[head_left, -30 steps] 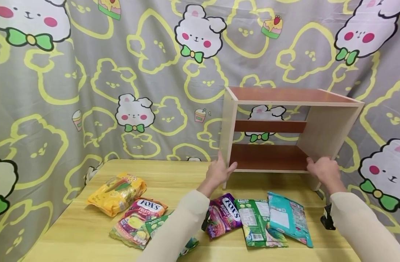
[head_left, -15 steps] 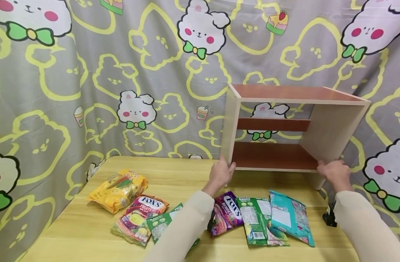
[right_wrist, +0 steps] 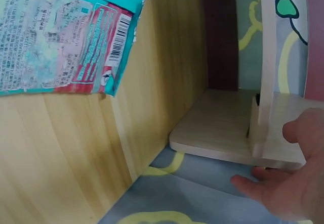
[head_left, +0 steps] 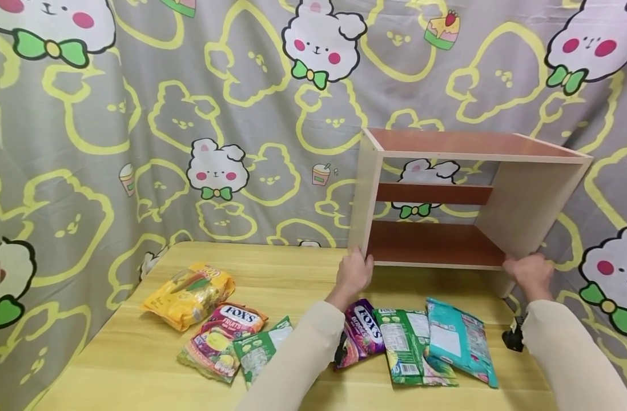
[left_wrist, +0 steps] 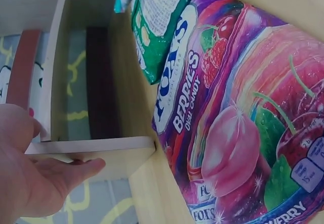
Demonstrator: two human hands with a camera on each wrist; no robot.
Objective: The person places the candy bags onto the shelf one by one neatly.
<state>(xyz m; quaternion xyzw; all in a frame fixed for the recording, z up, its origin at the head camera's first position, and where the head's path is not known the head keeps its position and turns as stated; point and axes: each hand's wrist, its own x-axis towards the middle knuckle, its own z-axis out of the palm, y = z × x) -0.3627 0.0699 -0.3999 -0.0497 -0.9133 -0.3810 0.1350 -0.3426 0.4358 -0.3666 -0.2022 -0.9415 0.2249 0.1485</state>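
Past the purple candy bag, the left hand and right hand each grip one side of the shelf between thumb and fingers. It spans between them — long axis left to right, neither hand nearer — before the patterned curtain.

Shelf unit: board construction, wood-look. Its side panels are pale, smooth and matt; its reddish-brown top is smooth with a low sheen. Tabletop: wood-grain surface, smooth, satin finish. Purple bag: glossy plastic film, lightly creased. Yellow bag: shiny plastic film, crinkled. Teal bag: plastic film, wrinkled. Curtain: printed cloth, matt, softly folded. Sleeves: plain cloth, matt.
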